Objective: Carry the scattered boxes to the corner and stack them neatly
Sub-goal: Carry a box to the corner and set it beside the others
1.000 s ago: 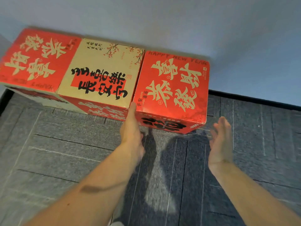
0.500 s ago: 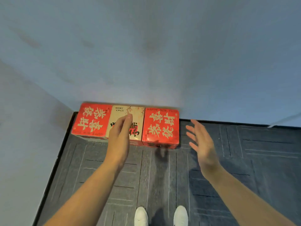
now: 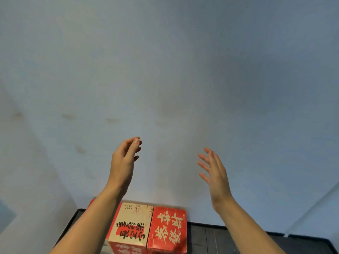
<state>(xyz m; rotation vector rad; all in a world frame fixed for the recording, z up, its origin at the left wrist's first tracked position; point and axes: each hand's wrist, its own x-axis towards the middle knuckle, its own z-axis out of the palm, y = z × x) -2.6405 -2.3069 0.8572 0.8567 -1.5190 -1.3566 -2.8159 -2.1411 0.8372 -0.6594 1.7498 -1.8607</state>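
Against the wall at the bottom of the view stands a row of boxes on the dark floor. The red box [image 3: 167, 230] with gold characters is on the right, and the beige box [image 3: 134, 222] with a red label sits beside it. My left forearm hides most of a third red box [image 3: 91, 202] further left. My left hand [image 3: 124, 160] is raised in front of the wall, fingers loosely bent, holding nothing. My right hand [image 3: 214, 171] is also raised, with fingers spread and empty. Neither hand touches a box.
A pale blue wall [image 3: 174, 79] fills most of the view, and a second wall [image 3: 27, 180] meets it at the left corner. Dark grey carpet [image 3: 207, 239] with a black skirting strip shows to the right of the boxes.
The view has tilted up towards the wall, so the boxes have dropped to the bottom edge. Both hands have lifted away from the boxes and stay empty.
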